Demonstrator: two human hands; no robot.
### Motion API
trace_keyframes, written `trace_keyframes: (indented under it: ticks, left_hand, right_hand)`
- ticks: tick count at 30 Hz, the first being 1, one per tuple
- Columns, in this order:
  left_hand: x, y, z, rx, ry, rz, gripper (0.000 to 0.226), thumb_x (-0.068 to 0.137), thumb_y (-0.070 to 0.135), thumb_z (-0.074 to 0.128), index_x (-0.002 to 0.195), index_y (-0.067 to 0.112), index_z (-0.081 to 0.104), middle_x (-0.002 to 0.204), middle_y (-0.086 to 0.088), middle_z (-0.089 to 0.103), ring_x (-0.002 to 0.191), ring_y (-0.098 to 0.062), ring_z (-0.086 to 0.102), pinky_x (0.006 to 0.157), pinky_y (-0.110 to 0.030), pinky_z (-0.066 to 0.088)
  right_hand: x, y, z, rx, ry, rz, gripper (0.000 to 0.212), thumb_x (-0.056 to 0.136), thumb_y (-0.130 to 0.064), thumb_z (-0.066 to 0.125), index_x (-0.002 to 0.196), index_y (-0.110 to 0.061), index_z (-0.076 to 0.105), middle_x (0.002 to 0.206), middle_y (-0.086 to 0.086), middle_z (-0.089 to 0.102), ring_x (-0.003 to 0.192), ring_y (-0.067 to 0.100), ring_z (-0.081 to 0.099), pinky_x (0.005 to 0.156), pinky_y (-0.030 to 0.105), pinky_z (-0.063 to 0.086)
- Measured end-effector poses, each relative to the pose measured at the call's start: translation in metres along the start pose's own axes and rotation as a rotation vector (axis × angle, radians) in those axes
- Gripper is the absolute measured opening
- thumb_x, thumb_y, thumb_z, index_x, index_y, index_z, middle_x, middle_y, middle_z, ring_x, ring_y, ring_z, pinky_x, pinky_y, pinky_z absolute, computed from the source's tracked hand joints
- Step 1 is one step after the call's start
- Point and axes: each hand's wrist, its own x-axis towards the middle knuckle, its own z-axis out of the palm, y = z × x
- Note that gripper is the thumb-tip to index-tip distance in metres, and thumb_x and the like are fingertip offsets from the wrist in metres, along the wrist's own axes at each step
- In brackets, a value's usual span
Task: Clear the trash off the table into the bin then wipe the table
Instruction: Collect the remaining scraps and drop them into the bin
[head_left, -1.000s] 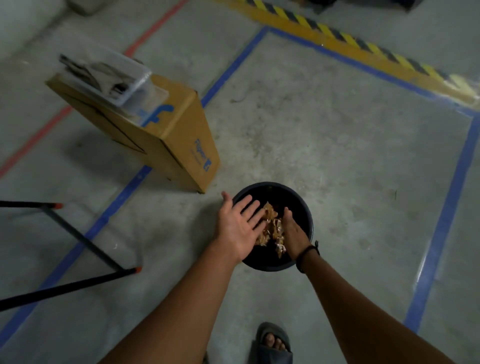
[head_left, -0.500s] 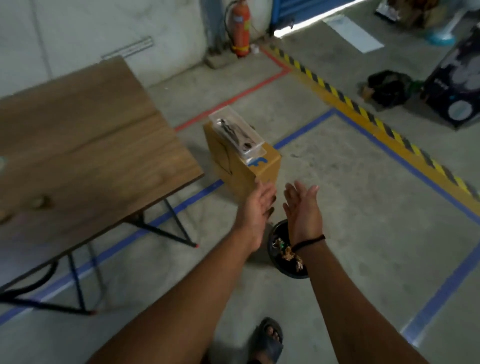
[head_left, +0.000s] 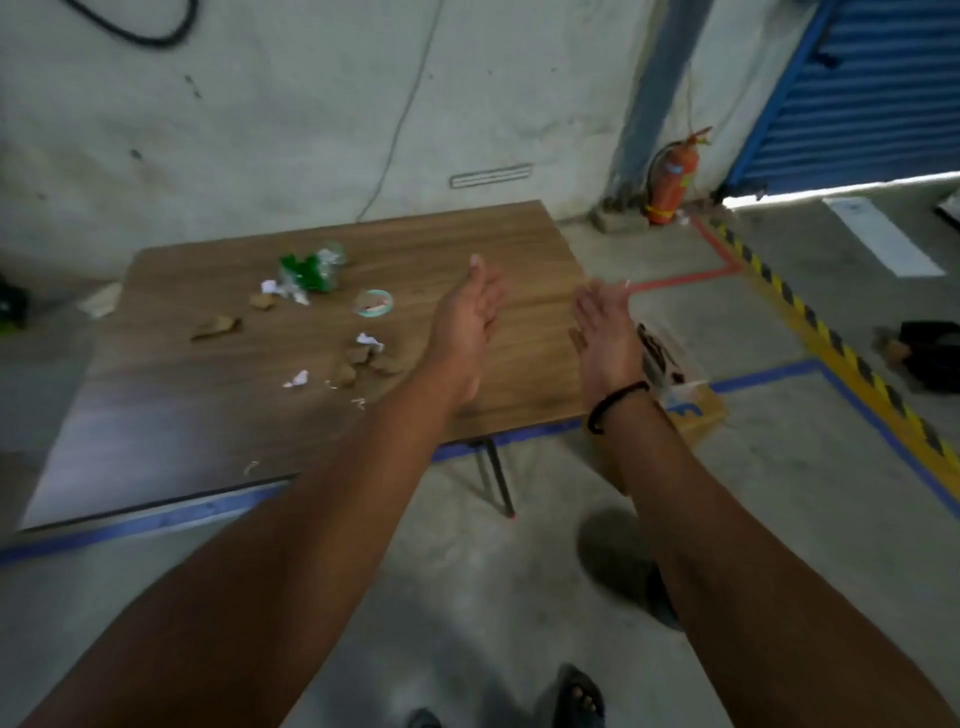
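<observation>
**Raised to table height: left hand (head_left: 467, 322) and right hand (head_left: 605, 338)**

Since half a second ago, both hands have come up from floor level. I read the left hand over the table (head_left: 509, 234) and the right hand at its right edge. Both have straight fingers, hold nothing, and sit near each other without touching. Trash lies left of the left hand: brown scraps (head_left: 363, 361) nearest, a green wrapper (head_left: 306, 270) farther. A blurred dark shape (head_left: 660, 597) sits under the right forearm; I cannot confirm it is the bin.

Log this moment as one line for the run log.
left hand: open, empty | right hand: open, empty | trash: scattered on table | wiping: not started
</observation>
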Motion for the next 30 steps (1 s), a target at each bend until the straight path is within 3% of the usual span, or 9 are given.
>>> trace_keyframes:
  ticks: [3,5,8,11,13,15,18,24,30]
  left_hand:
    - [0.002,0.034,-0.059,0.058,0.062,0.096,0.053,0.102,0.042,0.025,0.139,0.009,0.043,0.146,-0.009,0.045,0.137,-0.018,0.039,0.113,-0.032,0.025]
    - [0.005,0.047,-0.098,0.109,0.137,0.147,0.051,0.1,0.046,0.033,0.133,0.011,0.05,0.14,-0.008,0.051,0.129,-0.016,0.048,0.106,-0.03,0.038]
    - [0.009,0.049,-0.159,0.15,0.281,0.188,0.039,0.091,0.048,0.047,0.113,0.02,0.061,0.118,0.001,0.062,0.1,-0.003,0.059,0.073,-0.015,0.05]
    - [0.011,0.029,-0.223,0.423,0.396,0.244,0.033,0.098,0.036,0.042,0.116,0.014,0.06,0.107,0.004,0.061,0.096,-0.002,0.055,0.085,-0.025,0.043]
    - [0.01,0.005,-0.264,0.559,0.423,0.204,0.042,0.095,0.042,0.041,0.124,0.015,0.055,0.119,0.001,0.058,0.109,-0.009,0.053,0.099,-0.031,0.039]
    - [0.008,-0.024,-0.296,0.654,0.458,0.092,0.048,0.098,0.042,0.04,0.139,0.017,0.043,0.141,-0.004,0.047,0.128,-0.015,0.043,0.108,-0.031,0.03]
    - [0.004,-0.066,-0.317,0.746,0.525,-0.004,0.059,0.095,0.046,0.035,0.145,0.015,0.034,0.15,-0.011,0.036,0.137,-0.026,0.034,0.11,-0.032,0.025]
    - [0.016,-0.129,-0.329,0.771,0.534,-0.104,0.074,0.089,0.063,0.027,0.149,0.02,0.024,0.157,-0.006,0.026,0.146,-0.023,0.017,0.119,-0.041,0.015]
    - [0.041,-0.139,-0.326,0.689,0.614,-0.034,0.07,0.085,0.071,0.028,0.147,0.038,0.018,0.158,0.003,0.022,0.146,-0.02,0.016,0.118,-0.042,0.019]
  right_hand:
    - [-0.001,-0.008,0.056,-0.123,-0.098,-0.061,0.084,0.085,-0.073,0.028,0.146,-0.014,0.034,0.152,0.004,0.037,0.136,0.014,0.038,0.114,0.034,0.027]
    - [0.007,-0.004,0.082,-0.21,-0.144,-0.105,0.101,0.071,-0.087,0.034,0.146,-0.019,0.034,0.152,0.0,0.036,0.138,0.01,0.036,0.112,0.028,0.026]
    - [0.024,0.019,0.105,-0.348,-0.188,-0.128,0.07,0.092,-0.061,0.033,0.146,-0.016,0.035,0.153,0.001,0.034,0.14,0.012,0.032,0.106,0.014,0.024]
    - [0.047,0.066,0.12,-0.498,-0.269,-0.103,0.054,0.101,-0.039,0.035,0.146,-0.01,0.033,0.151,0.001,0.033,0.14,0.012,0.029,0.101,0.006,0.018]
    - [0.062,0.1,0.133,-0.602,-0.352,-0.061,0.056,0.1,-0.036,0.039,0.147,-0.007,0.03,0.149,-0.002,0.034,0.139,0.009,0.029,0.095,-0.002,0.018]
    - [0.077,0.13,0.145,-0.672,-0.382,-0.031,0.061,0.098,-0.038,0.044,0.149,-0.009,0.027,0.153,0.0,0.03,0.142,0.013,0.027,0.103,0.006,0.019]
    - [0.098,0.171,0.158,-0.827,-0.392,-0.066,0.067,0.095,-0.044,0.046,0.15,-0.011,0.025,0.158,0.005,0.022,0.147,0.017,0.018,0.12,0.03,0.014]
    - [0.116,0.219,0.176,-1.126,-0.362,-0.189,0.074,0.092,-0.056,0.038,0.144,-0.003,0.034,0.153,0.018,0.031,0.143,0.031,0.025,0.116,0.038,0.019]
    - [0.106,0.254,0.215,-1.313,-0.141,-0.318,0.07,0.087,-0.051,0.029,0.133,-0.003,0.051,0.139,0.019,0.051,0.133,0.035,0.042,0.111,0.049,0.026]
